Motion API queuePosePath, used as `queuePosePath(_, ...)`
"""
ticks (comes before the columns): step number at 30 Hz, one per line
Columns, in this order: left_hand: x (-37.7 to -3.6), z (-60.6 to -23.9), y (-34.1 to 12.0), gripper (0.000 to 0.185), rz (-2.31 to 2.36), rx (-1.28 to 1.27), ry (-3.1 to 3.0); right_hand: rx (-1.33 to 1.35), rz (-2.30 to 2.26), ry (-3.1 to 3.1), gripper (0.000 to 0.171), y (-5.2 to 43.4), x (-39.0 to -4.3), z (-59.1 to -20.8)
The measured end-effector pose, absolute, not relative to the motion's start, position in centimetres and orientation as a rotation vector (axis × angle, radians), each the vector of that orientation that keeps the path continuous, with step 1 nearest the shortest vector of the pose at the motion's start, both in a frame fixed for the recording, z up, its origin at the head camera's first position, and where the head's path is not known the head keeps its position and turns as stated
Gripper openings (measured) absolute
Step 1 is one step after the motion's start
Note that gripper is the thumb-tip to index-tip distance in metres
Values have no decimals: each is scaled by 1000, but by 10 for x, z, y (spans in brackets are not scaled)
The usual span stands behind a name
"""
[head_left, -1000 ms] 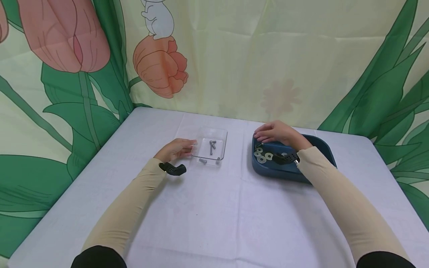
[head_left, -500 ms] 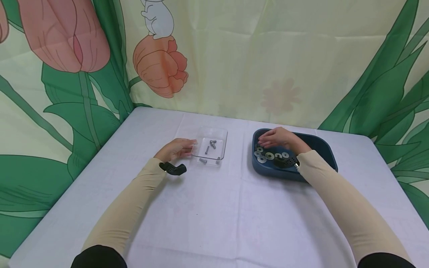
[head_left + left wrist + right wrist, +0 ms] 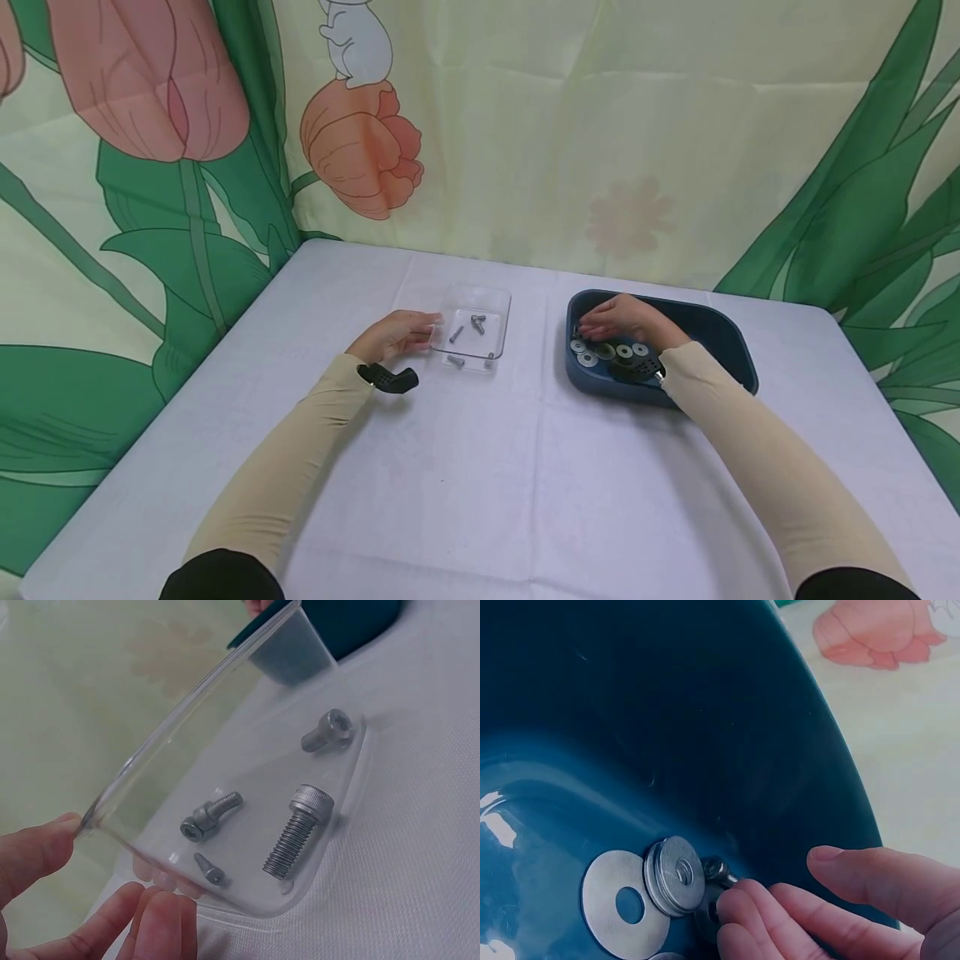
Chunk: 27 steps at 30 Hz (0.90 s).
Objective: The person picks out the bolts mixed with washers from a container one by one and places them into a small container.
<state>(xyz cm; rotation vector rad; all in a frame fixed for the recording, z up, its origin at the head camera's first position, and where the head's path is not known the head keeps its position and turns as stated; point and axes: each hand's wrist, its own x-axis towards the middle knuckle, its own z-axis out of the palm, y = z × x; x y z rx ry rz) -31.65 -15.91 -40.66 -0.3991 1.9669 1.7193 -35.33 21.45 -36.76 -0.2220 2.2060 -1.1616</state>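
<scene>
My left hand (image 3: 395, 335) holds the near-left side of a clear plastic box (image 3: 169, 735), thumb at the rim and fingertips against the wall. Inside lie several socket-head bolts of different sizes, among them a thick threaded bolt (image 3: 296, 832) and a small bolt (image 3: 209, 869). My right hand (image 3: 626, 322) reaches down into a dark blue tray (image 3: 630, 690) at its left end. There the fingertips are right at a small bolt (image 3: 717, 870), overlapping its shank, while the thumb stands apart from them. Beside it lie a large flat washer (image 3: 604, 889) and stacked washers (image 3: 682, 874).
More washers (image 3: 587, 358) lie along the tray's left part. Box and tray stand apart on a white tablecloth (image 3: 465, 467), the tray to the right. Behind the table hangs a curtain (image 3: 517, 167) printed with flowers.
My right hand has come down from above the tray's far rim to the small bolt inside. In the box, a small bolt has turned and settled to the left. The left hand stays put.
</scene>
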Motion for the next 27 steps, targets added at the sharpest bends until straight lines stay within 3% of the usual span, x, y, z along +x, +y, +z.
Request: queuePosePath(27,-317,-408,-159,54,1745,-398,1955,-128,-1205,2147,40,208,-362,-376)
